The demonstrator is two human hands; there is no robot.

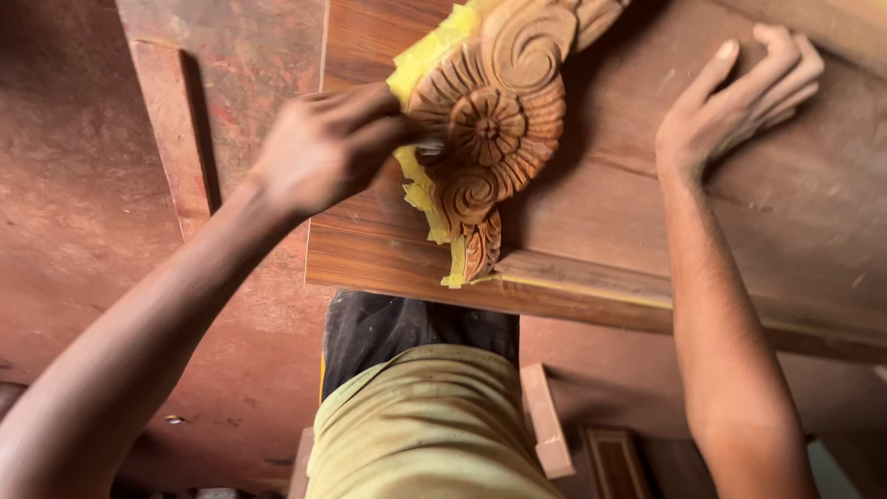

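A carved wooden ornament (504,120) with scrolls and a flower rosette lies on a large brown wooden panel (601,212). Yellow tape (420,189) edges the carving on its left side and runs along the panel's lower moulding. My left hand (323,148) is closed, fingers pinched against the left side of the carving near the rosette; a small pale thing shows at the fingertips, and I cannot tell what it is. My right hand (730,97) rests flat on the panel to the right of the carving, fingers together, holding nothing.
The panel's near edge (554,286) sits just in front of my body. A reddish dusty floor (83,203) lies to the left, with a wooden strip (176,129) on it. A small wooden block (545,420) and a framed wooden piece (614,462) lie below.
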